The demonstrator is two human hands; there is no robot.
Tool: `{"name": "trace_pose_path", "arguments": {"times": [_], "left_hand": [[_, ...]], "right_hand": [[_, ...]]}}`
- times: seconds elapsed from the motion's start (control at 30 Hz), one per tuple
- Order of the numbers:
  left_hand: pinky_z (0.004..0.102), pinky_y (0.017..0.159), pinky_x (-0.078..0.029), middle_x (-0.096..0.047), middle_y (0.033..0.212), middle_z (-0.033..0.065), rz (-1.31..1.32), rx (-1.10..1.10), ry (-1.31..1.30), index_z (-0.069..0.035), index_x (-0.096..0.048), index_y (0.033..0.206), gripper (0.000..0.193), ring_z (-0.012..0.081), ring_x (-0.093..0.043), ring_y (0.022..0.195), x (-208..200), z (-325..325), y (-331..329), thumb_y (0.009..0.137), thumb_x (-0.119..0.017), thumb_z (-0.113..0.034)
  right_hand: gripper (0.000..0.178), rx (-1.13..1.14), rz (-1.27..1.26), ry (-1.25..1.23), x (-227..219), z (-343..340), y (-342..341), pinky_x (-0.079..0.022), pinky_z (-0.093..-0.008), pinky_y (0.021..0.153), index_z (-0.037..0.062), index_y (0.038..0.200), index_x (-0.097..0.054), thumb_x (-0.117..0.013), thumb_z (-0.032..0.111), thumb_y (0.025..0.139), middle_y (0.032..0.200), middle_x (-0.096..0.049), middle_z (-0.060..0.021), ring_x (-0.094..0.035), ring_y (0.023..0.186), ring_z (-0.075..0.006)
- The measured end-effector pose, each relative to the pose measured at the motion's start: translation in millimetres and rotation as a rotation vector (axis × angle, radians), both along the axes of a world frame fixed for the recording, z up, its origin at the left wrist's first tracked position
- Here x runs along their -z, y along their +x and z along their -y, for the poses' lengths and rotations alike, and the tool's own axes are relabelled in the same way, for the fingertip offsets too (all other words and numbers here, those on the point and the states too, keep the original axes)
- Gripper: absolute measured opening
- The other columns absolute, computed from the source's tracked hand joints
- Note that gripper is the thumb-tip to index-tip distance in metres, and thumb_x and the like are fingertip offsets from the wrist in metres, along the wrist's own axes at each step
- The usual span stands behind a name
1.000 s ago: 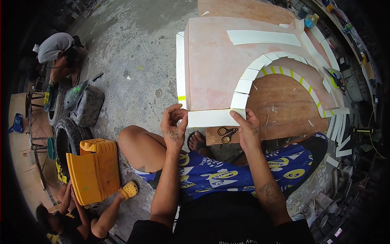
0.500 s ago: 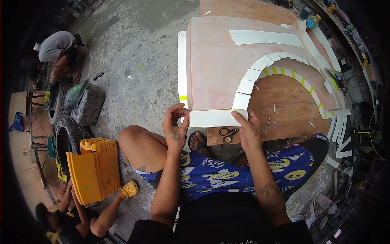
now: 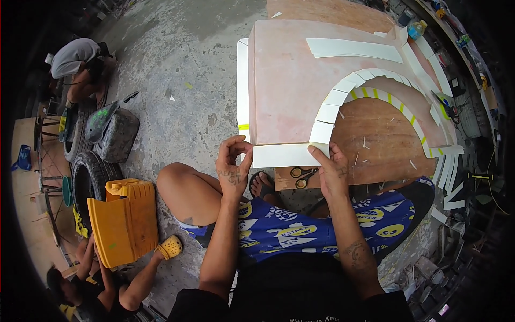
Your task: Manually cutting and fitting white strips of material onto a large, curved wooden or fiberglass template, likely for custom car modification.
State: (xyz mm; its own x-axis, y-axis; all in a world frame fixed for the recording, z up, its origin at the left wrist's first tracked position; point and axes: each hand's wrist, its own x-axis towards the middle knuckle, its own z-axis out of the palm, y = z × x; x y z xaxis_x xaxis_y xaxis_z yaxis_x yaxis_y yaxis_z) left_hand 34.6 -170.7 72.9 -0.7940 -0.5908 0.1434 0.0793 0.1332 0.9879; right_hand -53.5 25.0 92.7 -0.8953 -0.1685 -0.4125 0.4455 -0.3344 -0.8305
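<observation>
A white card strip (image 3: pixel 285 156) lies across the near edge of a large pinkish moulded panel (image 3: pixel 289 80) with a wheel-arch-like cutout. My left hand (image 3: pixel 234 167) pinches the strip's left end, its thumb and fingertips closed at the panel's near-left corner. My right hand (image 3: pixel 333 167) grips the right end, thumb on top and fingers behind it. Just above that thumb, short white card pieces (image 3: pixel 324 113) follow the arch's curve. A longer white strip (image 3: pixel 354 49) rests on the panel's upper face. Black-handled scissors (image 3: pixel 302 177) lie between my hands on a brown board (image 3: pixel 375 139).
To the left stand a yellow plastic container (image 3: pixel 126 225), tyres (image 3: pixel 94 174) and a grey scuffed block-shaped thing (image 3: pixel 118 140). One co-worker (image 3: pixel 75 59) crouches at far left; another (image 3: pixel 107 290) sits beside the yellow container. Tools and cut strips (image 3: pixel 448 172) line the right side.
The view has shifted slightly, so the panel sits a little farther right in it. Both hands keep their hold on the white card strip, with little visible movement.
</observation>
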Motion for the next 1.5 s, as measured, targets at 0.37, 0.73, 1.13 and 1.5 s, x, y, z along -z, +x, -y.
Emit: {"name": "trace_pose_path", "arguments": {"times": [0.37,0.73,1.13,1.5], "left_hand": [[0.0256,0.082,-0.05,-0.063,0.091,0.007,-0.006,0.022,0.059,0.0,-0.052,0.116,0.036,0.0128,-0.061,0.086,1.3,1.2,0.6,0.083,-0.065,0.007],[0.025,0.083,-0.048,-0.062,0.092,0.0059,-0.018,0.108,0.107,0.0,-0.051,0.118,0.039,0.0117,-0.06,0.086,2.7,0.4,3.7,0.082,-0.064,0.008],[0.0246,0.083,-0.047,-0.061,0.09,0.0048,-0.016,0.102,0.136,0.0,-0.049,0.119,0.042,0.0109,-0.059,0.085,1.1,4.6,-0.7,0.081,-0.065,0.008],[0.0247,0.084,-0.047,-0.06,0.089,0.0041,-0.036,0.137,0.165,-0.001,-0.048,0.12,0.045,0.0103,-0.059,0.085,0.1,4.4,1.1,0.079,-0.064,0.009]], "right_hand": [[0.033,-0.004,-0.015,0.001,-1.1,0.3,0.5,-0.049,-0.0252,0.081,-0.0038,0.108,-0.055,-0.073,0.002,0.081,0.097,-0.066,-0.0115,-0.064,0.087,-0.0145],[0.031,0.008,0.047,-0.058,-5.8,-7.9,5.3,-0.048,-0.0284,0.087,-0.003,0.109,-0.054,-0.071,0.002,0.083,0.102,-0.064,-0.0113,-0.063,0.094,-0.0165],[0.033,0.01,0.06,-0.107,-9.5,0.0,1.0,-0.049,-0.0286,0.085,-0.0026,0.109,-0.053,-0.072,0.004,0.083,0.102,-0.064,-0.0124,-0.063,0.093,-0.0172],[0.032,0.019,0.034,-0.022,-5.5,-1.3,-1.8,-0.05,-0.0275,0.081,-0.0025,0.106,-0.054,-0.073,0.003,0.081,0.099,-0.065,-0.0127,-0.064,0.09,-0.0165]]}}
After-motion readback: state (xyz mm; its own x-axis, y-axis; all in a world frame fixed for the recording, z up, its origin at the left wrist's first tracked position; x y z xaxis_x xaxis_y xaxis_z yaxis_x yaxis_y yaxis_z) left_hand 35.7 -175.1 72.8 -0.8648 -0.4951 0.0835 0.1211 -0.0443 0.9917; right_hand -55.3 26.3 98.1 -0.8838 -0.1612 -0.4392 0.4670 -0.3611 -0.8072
